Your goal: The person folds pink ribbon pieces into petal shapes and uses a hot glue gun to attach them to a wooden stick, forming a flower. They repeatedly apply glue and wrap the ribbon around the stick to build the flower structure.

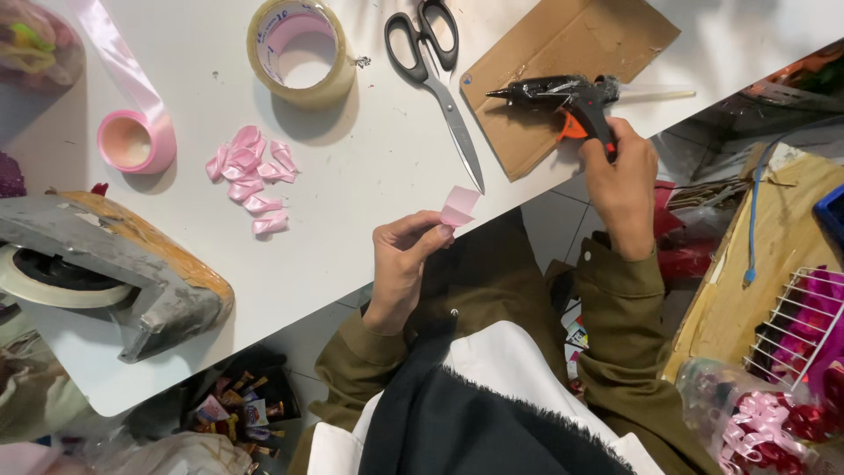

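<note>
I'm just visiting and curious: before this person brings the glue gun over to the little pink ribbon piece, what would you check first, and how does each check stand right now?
1. Ribbon piece pinched firmly in the left hand: ok.
2. Right hand gripping the glue gun handle: ok.
3. Gun resting over the cardboard sheet, so drips miss the white table: ok.
4. Glue hot and ready at the nozzle: cannot tell.
5. Scissors lying between gun and ribbon, blades closed: ok, but close to the path.
6. Finished folded petals away from the nozzle: ok.
</note>
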